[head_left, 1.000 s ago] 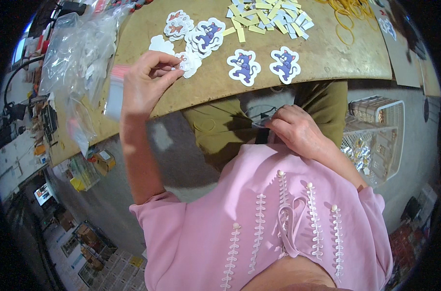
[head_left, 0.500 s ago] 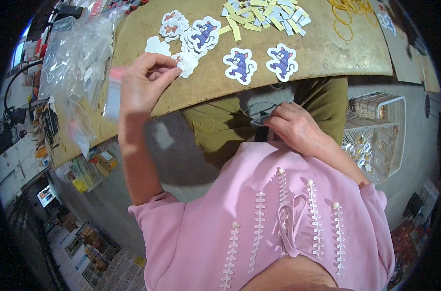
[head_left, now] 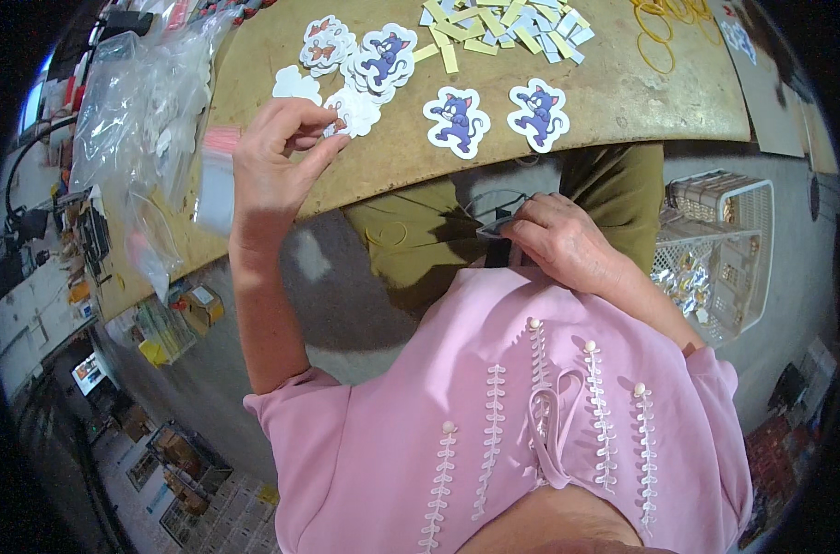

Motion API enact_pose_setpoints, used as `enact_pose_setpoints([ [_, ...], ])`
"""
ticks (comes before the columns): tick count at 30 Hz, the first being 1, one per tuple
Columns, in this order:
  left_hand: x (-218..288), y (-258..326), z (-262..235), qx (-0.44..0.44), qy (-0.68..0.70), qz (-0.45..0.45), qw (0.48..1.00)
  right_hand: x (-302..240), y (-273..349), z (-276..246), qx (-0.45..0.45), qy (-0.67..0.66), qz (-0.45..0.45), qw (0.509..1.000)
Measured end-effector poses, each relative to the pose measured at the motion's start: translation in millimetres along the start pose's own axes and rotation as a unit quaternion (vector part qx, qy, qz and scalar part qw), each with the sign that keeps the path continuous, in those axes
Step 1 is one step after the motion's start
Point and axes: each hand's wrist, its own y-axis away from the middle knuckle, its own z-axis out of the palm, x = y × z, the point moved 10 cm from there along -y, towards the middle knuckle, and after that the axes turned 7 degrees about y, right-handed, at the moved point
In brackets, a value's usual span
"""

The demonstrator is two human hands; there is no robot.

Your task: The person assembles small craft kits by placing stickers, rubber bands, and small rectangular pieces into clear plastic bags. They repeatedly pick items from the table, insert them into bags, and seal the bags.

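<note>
At the table's near left part, my left hand (head_left: 283, 152) has its thumb and forefinger at the edge of a white die-cut card (head_left: 357, 109) with a small brown figure, one of a loose pile. The fingers are bent in a pinch around that edge. Just beyond lie a stack of purple cat cards (head_left: 386, 57), a stack of brown-bow cards (head_left: 325, 46) and a blank white card (head_left: 297, 85). Low over my lap, my right hand (head_left: 568, 242) is curled on a thin dark flat thing (head_left: 494, 227), mostly hidden by the fingers.
Two single cat cards (head_left: 456, 123) lie near the table's front edge. Yellow and pale blue strips (head_left: 503, 28) are heaped behind them, with yellow rubber bands (head_left: 655, 37) at the far right. Clear plastic bags (head_left: 143, 111) cover the left. A white plastic basket (head_left: 757, 258) stands at lower right.
My left thumb and forefinger have parted slightly at the pile, and more of the white cards shows beside them. My right hand has stayed in place.
</note>
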Motion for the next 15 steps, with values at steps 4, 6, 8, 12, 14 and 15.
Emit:
enact_pose_setpoints([
  [4, -20, 1, -1, -0.004, 0.065, -0.039, 0.997, 1, 0, 1, 0.000, -0.007, 0.003, 1.000],
  [6, -20, 0, 1, -0.002, 0.061, -0.051, 0.997, 3, 1, 2, 0.001, -0.009, 0.005, 1.000],
  [8, -7, -1, 3, 0.001, 0.019, -0.048, 0.999, 3, 1, 2, 0.000, -0.008, 0.004, 1.000],
  [12, -14, -1, 5, -0.006, 0.043, -0.046, 0.998, 2, 0, 1, -0.004, -0.004, 0.009, 1.000],
  [14, -19, 1, 4, -0.012, 0.093, -0.059, 0.994, 3, 0, 3, -0.010, -0.002, 0.011, 1.000],
  [15, -20, 1, 4, -0.012, 0.100, -0.065, 0.993, 4, 1, 4, -0.013, -0.001, 0.012, 1.000],
])
